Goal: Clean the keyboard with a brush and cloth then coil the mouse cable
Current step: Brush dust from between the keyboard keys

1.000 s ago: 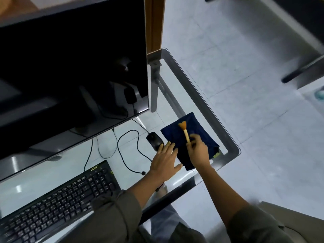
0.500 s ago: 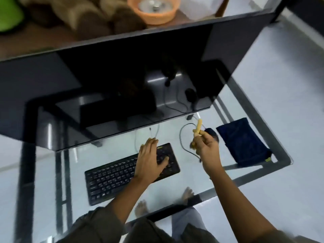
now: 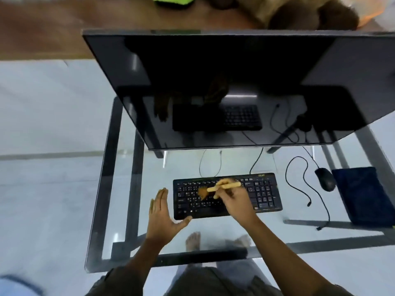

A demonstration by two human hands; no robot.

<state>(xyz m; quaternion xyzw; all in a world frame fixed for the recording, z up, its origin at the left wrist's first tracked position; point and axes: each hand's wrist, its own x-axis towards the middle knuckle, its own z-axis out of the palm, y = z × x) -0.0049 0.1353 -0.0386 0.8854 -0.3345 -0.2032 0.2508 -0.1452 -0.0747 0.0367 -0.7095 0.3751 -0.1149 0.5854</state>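
1. The glass counter (image 3: 119, 210) is carrying everything here, its dark frame showing through the top, with bare feet visible beneath it.
2. A large dark monitor (image 3: 213, 86) is standing at the back of the counter, its screen reflecting the keyboard and cables.
3. The black keyboard (image 3: 265, 193) is lying flat near the middle of the counter, in front of the monitor.
4. A dark blue cloth (image 3: 363, 195) is lying at the right end of the counter, just beside the mouse.
5. The left hand (image 3: 164, 218) is resting off the keyboard's left end, its grip released, fingers spread and the thumb touching the keyboard's front left corner.
6. The right hand (image 3: 235, 201) is hovering over the keyboard's middle, its grip clenched around the brush handle.
7. The black mouse (image 3: 324, 179) is sitting between keyboard and cloth.
8. The mouse cable (image 3: 299, 165) is trailing in loose, uncoiled loops between keyboard and mouse.
9. The brush (image 3: 222, 186) is pointing left, its blurred orange bristles touching the keys.
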